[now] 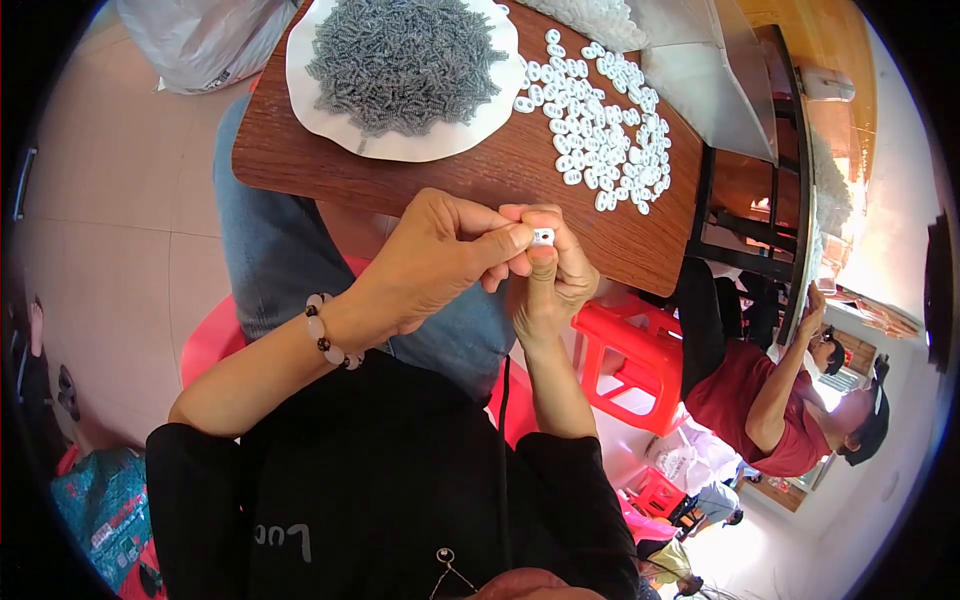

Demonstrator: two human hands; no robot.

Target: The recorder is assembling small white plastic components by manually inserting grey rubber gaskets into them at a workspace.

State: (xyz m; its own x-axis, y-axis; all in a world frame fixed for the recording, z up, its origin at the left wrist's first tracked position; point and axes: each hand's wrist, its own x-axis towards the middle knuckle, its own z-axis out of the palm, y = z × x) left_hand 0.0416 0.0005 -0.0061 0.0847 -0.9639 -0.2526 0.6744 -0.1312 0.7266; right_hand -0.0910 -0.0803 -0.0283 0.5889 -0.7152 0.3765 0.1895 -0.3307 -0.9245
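Observation:
In front of my body, both hands are pinched together around one small white cord lock (542,237) with a dark hole facing up. My left hand (440,255) grips it from the left between thumb and fingertips. From the right, my right hand (562,275) holds it with the thumb below and curled fingers behind. A heap of small grey metal springs (405,65) fills a white wavy-rimmed plate (305,95) at the table's left. Many white two-holed cord lock pieces (605,140) lie spread over the wood to the right of the plate.
The brown wooden table (480,175) ends just beyond my hands. A pile of clear-whitish small parts (590,20) and a grey-white box panel (700,80) stand at the back right. A red stool (630,365) is at right, near a seated person in a maroon shirt (745,400).

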